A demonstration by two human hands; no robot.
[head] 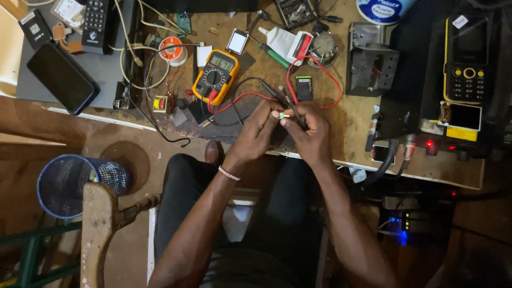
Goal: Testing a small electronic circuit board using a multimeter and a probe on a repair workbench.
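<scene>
While pinched, small pale part [283, 114] between both hands' fingers [271, 113].

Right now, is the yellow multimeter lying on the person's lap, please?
No, the yellow multimeter lies on the workbench, beyond both hands, with its red lead trailing toward them.

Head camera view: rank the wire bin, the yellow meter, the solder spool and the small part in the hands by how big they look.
1. Wire bin, though it sits lower on the floor.
2. Yellow meter.
3. Solder spool.
4. Small part, pinched between the left hand and right hand.
</scene>
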